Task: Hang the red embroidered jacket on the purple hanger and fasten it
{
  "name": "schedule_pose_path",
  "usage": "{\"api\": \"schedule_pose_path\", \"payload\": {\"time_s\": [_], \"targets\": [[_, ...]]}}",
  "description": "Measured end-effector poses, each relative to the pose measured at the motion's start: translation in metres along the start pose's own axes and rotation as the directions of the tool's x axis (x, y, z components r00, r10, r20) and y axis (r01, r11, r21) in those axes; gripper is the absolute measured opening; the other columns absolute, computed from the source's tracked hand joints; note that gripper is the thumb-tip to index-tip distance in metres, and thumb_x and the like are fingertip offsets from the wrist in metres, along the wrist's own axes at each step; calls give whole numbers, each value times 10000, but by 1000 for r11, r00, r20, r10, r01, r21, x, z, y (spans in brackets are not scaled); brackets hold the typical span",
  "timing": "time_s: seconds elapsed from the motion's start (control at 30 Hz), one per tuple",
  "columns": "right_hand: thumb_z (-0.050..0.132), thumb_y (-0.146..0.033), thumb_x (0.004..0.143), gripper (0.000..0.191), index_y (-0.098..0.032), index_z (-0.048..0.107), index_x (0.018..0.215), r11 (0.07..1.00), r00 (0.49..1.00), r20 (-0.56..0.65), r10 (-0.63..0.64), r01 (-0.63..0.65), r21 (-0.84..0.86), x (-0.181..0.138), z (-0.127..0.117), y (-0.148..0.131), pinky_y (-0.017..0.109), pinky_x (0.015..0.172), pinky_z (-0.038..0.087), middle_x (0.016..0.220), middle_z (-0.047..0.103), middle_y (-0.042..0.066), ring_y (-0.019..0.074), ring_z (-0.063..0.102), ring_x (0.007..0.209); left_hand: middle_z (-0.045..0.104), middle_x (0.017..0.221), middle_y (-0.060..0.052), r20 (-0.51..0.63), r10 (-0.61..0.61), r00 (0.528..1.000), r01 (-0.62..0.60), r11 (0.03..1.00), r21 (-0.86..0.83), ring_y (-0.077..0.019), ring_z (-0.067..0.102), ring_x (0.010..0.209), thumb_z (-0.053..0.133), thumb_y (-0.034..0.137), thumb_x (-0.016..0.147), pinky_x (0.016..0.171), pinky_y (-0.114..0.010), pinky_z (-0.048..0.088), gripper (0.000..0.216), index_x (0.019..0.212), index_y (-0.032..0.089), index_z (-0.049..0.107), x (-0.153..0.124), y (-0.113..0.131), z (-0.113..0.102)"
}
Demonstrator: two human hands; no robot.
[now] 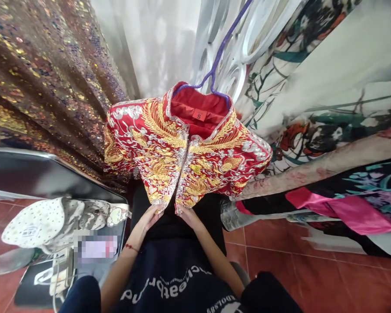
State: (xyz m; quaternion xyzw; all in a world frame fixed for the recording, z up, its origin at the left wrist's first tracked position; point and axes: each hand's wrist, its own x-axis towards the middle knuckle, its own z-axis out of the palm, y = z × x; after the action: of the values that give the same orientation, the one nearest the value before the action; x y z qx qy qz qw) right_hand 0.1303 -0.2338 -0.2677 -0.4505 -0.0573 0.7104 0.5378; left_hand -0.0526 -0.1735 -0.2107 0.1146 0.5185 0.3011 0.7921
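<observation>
A red jacket [185,152] with dense gold and silver embroidery hangs in front of me on a purple hanger [217,65]; a small red size tag shows inside its collar. My left hand [150,217] pinches the bottom hem of the left front panel. My right hand [186,214] grips the bottom hem of the right front panel, close beside the left hand. Both hands have fingers closed on the fabric edge. A thin red string circles my left wrist.
Sequined brown-gold fabric [42,74] hangs at the left, white sheer cloth [156,39] behind the jacket, floral printed garments [329,100] at the right. A mirror [35,182] lies low left. Red floor tiles [313,269] show at the right.
</observation>
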Motion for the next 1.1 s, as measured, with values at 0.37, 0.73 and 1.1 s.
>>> {"api": "schedule_pose_path", "payload": {"time_s": [0.37, 0.73, 1.1], "targets": [[910, -277, 619, 320, -148, 727, 847, 996, 991, 105, 88, -88, -10, -20, 2, -5, 254, 730, 490, 759, 685, -11, 116, 615, 734, 758, 813, -53, 96, -29, 995, 29, 1000, 4, -111, 681, 689, 811, 53, 706, 672, -203, 554, 159, 818, 128, 727, 15, -10, 29], [665, -263, 747, 96, -176, 637, 719, 983, 969, 194, 152, -169, 77, -24, -1, -13, 297, 686, 481, 716, 624, 13, 146, 568, 690, 735, 732, -22, 60, -35, 998, 37, 999, -24, -76, 643, 610, 878, 109, 664, 587, -163, 510, 190, 795, 130, 743, 18, -20, 22], [856, -309, 635, 290, -184, 612, 730, 992, 980, 168, 104, -113, 48, -25, -1, -10, 246, 637, 377, 688, 560, -29, 91, 495, 645, 745, 769, -25, -19, -29, 999, 29, 1000, -13, -66, 649, 623, 942, 173, 579, 575, -151, 488, 303, 812, 135, 753, 26, -22, 28]]}}
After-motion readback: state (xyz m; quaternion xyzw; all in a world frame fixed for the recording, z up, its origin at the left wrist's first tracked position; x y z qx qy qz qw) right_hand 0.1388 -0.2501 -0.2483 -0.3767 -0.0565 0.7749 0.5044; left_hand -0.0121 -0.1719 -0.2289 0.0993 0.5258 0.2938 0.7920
